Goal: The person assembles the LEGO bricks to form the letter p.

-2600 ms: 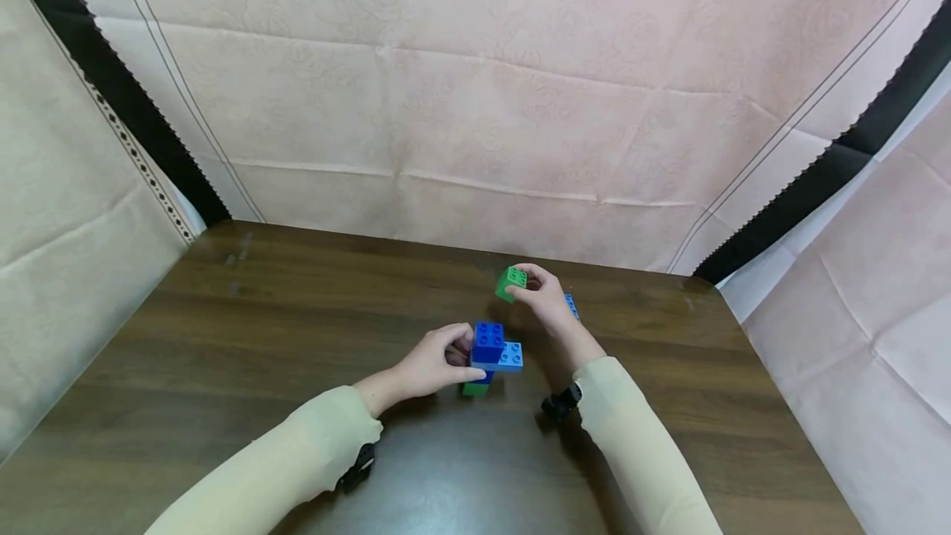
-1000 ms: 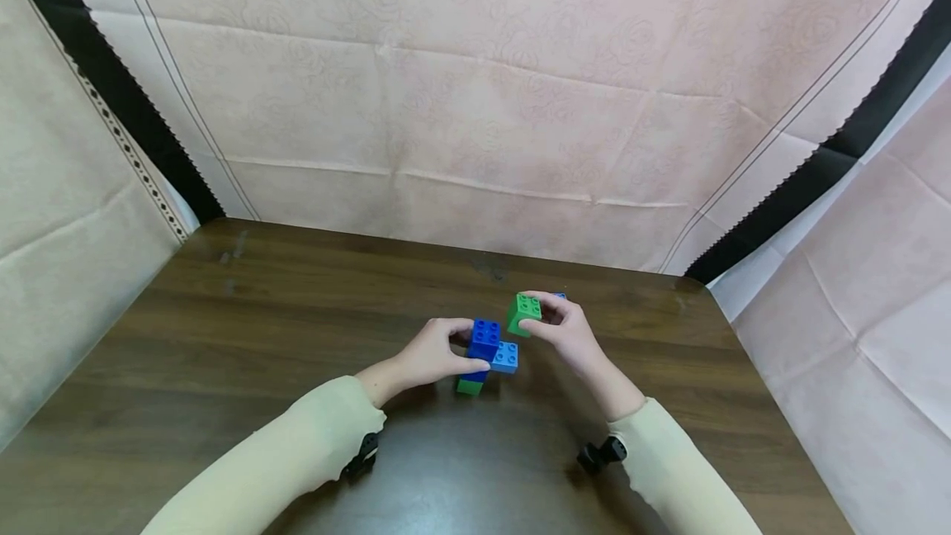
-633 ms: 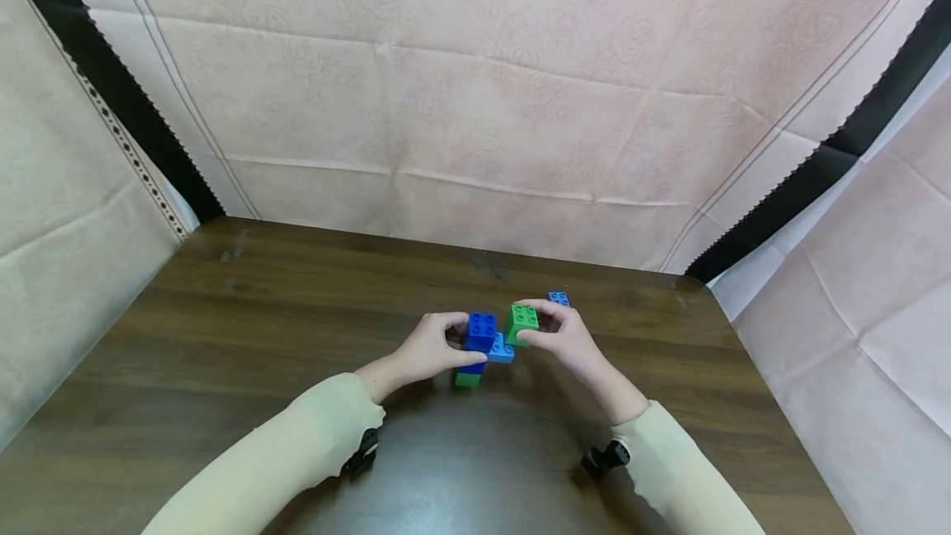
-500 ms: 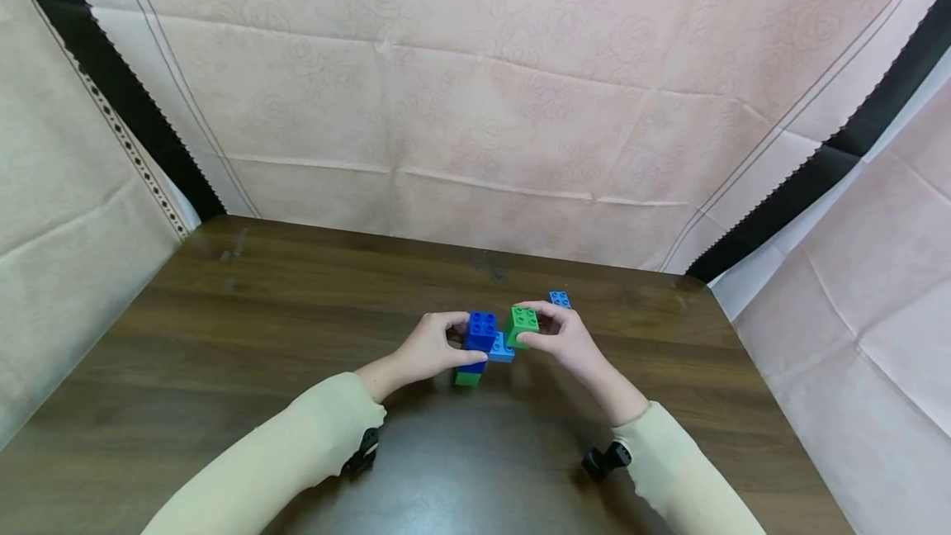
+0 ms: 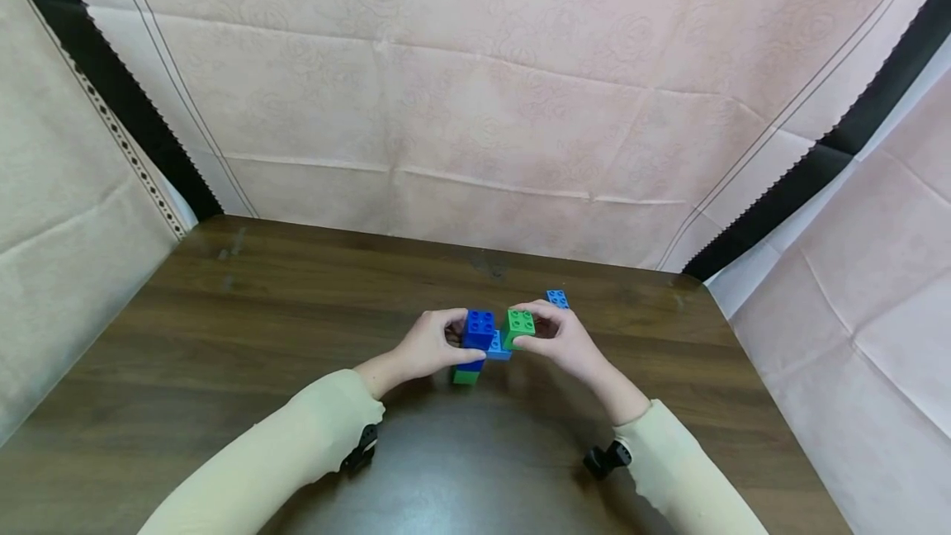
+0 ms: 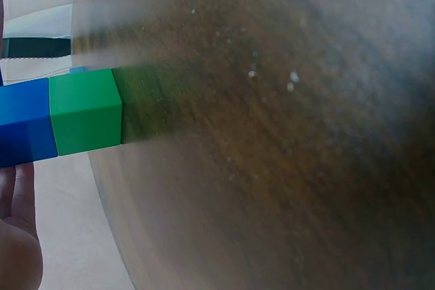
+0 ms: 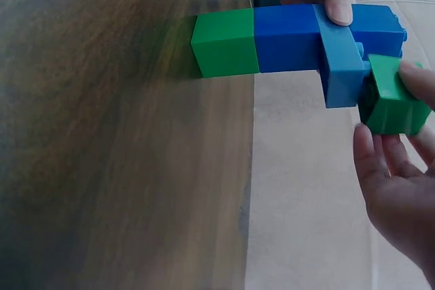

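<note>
A stack of toy building bricks stands on the table: a green brick [image 7: 228,44] at the bottom, a dark blue brick [image 7: 285,39] above it, then a light blue brick [image 7: 343,66] jutting to the right. Another dark blue brick [image 5: 479,329] tops it. My left hand [image 5: 427,347] grips this stack, its thumb resting across the light blue brick. Between thumb and fingers, my right hand [image 5: 560,343] pinches a second green brick [image 5: 518,327]. In the right wrist view that brick sits slightly tilted at the jutting end's studs; whether it touches them I cannot tell.
A loose light blue brick [image 5: 557,298] lies behind my right hand, partly covered by it. Pale fabric [image 5: 446,106] closes off the far edge and both sides of the brown wooden table [image 5: 297,312].
My right hand has brought the green brick from the table's far part down and left to the stack. The loose light blue brick shows more. My left hand keeps its grip, barely moving.
</note>
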`<state>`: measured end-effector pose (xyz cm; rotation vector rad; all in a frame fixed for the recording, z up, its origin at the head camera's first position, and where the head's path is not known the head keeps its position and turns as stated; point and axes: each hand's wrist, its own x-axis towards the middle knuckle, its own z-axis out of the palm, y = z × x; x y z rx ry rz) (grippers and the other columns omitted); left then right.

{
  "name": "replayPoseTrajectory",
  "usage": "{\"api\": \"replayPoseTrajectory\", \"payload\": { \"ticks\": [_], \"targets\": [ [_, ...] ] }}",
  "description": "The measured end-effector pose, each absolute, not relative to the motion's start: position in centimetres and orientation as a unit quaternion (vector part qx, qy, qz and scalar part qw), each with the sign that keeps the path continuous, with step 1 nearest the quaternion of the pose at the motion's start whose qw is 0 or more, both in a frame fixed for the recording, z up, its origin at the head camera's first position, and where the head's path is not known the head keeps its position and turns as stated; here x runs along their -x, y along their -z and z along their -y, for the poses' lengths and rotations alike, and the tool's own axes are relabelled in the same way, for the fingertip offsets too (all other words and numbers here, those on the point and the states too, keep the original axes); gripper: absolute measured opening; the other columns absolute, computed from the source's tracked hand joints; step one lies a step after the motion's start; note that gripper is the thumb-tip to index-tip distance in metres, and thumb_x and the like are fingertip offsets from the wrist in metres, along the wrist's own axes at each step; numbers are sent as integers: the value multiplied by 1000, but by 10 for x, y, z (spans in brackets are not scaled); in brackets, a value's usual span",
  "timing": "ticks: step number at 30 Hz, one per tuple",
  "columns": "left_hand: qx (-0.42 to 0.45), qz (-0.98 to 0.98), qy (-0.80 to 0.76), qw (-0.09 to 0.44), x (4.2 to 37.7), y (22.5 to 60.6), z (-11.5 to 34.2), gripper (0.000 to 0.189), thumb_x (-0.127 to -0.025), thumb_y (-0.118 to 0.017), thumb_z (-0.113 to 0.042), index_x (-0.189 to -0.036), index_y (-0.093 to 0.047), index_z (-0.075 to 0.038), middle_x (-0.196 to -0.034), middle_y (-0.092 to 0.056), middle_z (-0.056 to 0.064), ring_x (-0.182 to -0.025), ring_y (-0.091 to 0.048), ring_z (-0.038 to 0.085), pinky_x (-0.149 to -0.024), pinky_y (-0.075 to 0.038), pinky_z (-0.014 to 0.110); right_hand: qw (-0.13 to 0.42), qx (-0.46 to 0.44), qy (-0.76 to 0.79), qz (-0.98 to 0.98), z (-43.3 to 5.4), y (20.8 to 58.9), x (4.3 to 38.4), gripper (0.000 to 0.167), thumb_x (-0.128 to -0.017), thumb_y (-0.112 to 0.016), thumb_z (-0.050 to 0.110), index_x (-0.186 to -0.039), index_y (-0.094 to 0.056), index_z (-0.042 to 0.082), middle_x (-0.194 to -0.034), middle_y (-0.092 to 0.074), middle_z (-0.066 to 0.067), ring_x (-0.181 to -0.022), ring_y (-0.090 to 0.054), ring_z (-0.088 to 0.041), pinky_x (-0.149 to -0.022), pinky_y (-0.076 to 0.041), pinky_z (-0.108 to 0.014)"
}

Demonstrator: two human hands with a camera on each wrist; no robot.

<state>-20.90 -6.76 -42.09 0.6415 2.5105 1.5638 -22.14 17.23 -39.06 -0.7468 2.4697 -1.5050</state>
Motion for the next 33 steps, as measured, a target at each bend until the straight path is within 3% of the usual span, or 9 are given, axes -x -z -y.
{"api": "replayPoseTrajectory", "payload": {
  "ticks": [14,22,29,33],
  "targets": [
    [-220,-834,-503,53,212,420,72,30,-79,-74,-30,-98,-59,-11,-90,-63,1,-82,-57,14,-78,-54,29,53,292,436,-849,-167,385,220,43,-82,-72,18,-121,-59,2,-113,-61,-9,-93,-58,-25,-83,-52,-30],
    [-216,-838,-498,58,212,420,71,32,-80,-74,-30,-102,-59,-12,-91,-63,1,-84,-57,14,-79,-54,30,53,310,406,-858,-169,374,219,44,-82,-72,19,-122,-59,5,-111,-63,-8,-91,-57,-21,-82,-52,-37],
    [-218,-838,-497,54,210,420,69,31,-80,-74,-30,-100,-59,-11,-90,-62,1,-82,-57,14,-77,-54,28,42,305,430,-849,-170,381,220,37,-83,-71,20,-116,-62,4,-105,-64,-7,-86,-57,-27,-74,-52,-27],
    [-220,-837,-499,53,209,421,68,31,-80,-74,-29,-100,-59,-12,-89,-63,1,-82,-58,14,-77,-55,28,23,312,425,-849,-169,385,218,35,-83,-71,18,-115,-63,5,-103,-64,-6,-85,-56,-25,-73,-51,-28]
  ]
}}
